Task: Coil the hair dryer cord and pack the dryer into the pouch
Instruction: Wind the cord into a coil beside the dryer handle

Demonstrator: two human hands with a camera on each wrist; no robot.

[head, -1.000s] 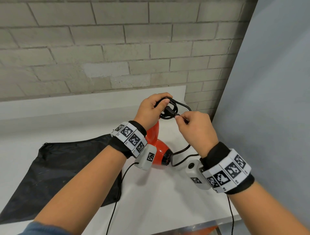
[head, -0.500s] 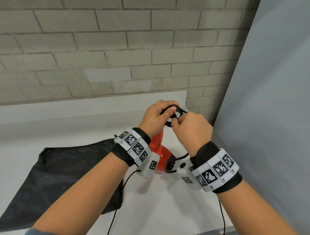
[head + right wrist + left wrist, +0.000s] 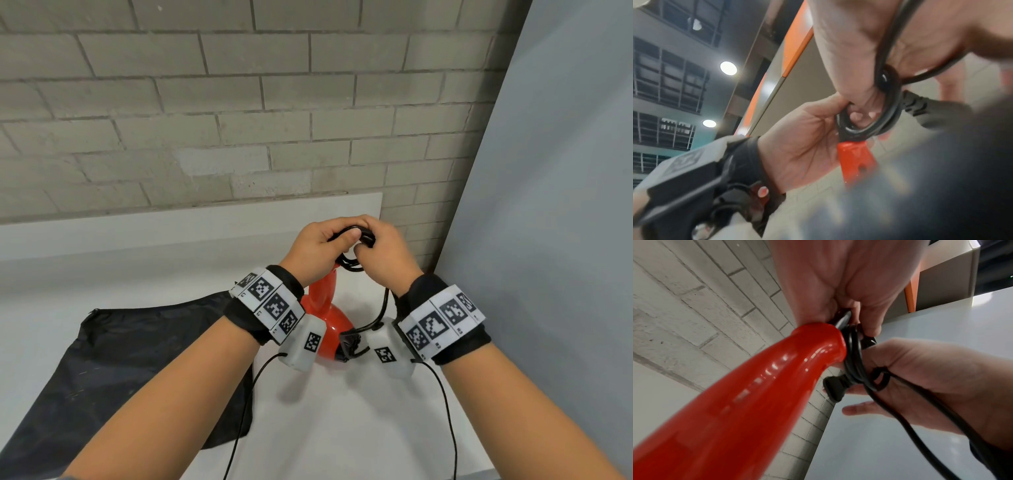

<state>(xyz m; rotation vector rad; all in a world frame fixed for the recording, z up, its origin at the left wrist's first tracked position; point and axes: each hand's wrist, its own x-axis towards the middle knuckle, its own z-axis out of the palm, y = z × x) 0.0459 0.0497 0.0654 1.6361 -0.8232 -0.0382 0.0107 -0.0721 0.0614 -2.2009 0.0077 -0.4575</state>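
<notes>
Hands: left hand and right hand meet knuckle to knuckle above the far right of the white table, forearms reaching in from the near edge.
Left grip: fingers curled round the black coiled cord at the handle end of the red hair dryer.
Right grip: thumb and fingers pinch the cord beside the coil, the plug poking out below.
Dryer: body down on the table, handle rising to the hands.
Pouch: black pouch lies flat to the left.
Hidden: most of the coil sits inside the fists; right wrist view is blurred.
Change: a second ago the right hand stood apart with a wider loop showing; now the hands are pressed together.
</notes>
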